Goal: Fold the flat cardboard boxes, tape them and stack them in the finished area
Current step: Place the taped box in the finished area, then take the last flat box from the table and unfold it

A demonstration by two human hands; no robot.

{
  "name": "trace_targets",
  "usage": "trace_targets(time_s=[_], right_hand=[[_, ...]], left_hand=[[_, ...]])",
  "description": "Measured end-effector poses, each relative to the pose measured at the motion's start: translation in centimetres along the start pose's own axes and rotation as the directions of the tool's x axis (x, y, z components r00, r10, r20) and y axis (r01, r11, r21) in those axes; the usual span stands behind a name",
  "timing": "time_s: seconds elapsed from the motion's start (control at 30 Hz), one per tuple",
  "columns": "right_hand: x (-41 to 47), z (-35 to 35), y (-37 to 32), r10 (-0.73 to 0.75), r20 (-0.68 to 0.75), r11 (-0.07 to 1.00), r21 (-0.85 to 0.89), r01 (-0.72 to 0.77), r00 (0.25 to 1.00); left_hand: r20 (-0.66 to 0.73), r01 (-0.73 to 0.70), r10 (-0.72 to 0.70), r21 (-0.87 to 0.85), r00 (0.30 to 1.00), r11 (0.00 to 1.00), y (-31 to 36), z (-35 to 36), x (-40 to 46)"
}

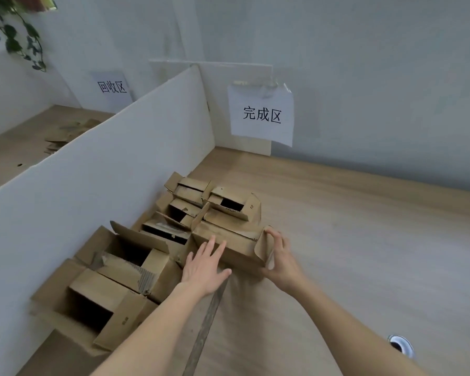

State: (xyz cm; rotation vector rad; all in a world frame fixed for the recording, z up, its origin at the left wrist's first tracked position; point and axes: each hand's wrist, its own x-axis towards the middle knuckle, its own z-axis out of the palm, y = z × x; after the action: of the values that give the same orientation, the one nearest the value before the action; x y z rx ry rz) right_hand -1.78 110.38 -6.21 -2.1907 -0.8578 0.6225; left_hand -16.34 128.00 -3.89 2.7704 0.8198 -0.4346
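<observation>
A folded brown cardboard box (236, 241) lies on the wooden table between my hands, next to several other folded boxes (190, 210). My left hand (205, 264) rests flat, fingers straight, on its near left corner. My right hand (281, 256) curls around the open end flap at the box's right end, thumb on top. More folded boxes (111, 289) with open flaps lie at the near left against the white divider.
A white divider board (98, 169) runs along the left of the boxes. A paper sign (261, 115) hangs on the back board. Flat cardboard (65, 134) lies beyond the divider. A round table grommet (400, 346) sits at the near right. A table seam (206, 324) runs toward me.
</observation>
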Motion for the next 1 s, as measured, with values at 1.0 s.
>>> trace_targets(time_s=[1.0], right_hand=[[-56.9, -31.6, -20.7, -0.171, -0.451, 0.616, -0.743, -0.262, 0.876]], left_hand=[[-0.517, -0.555, 0.534, 0.13, 0.669, 0.821, 27.6, -22.6, -45.7]])
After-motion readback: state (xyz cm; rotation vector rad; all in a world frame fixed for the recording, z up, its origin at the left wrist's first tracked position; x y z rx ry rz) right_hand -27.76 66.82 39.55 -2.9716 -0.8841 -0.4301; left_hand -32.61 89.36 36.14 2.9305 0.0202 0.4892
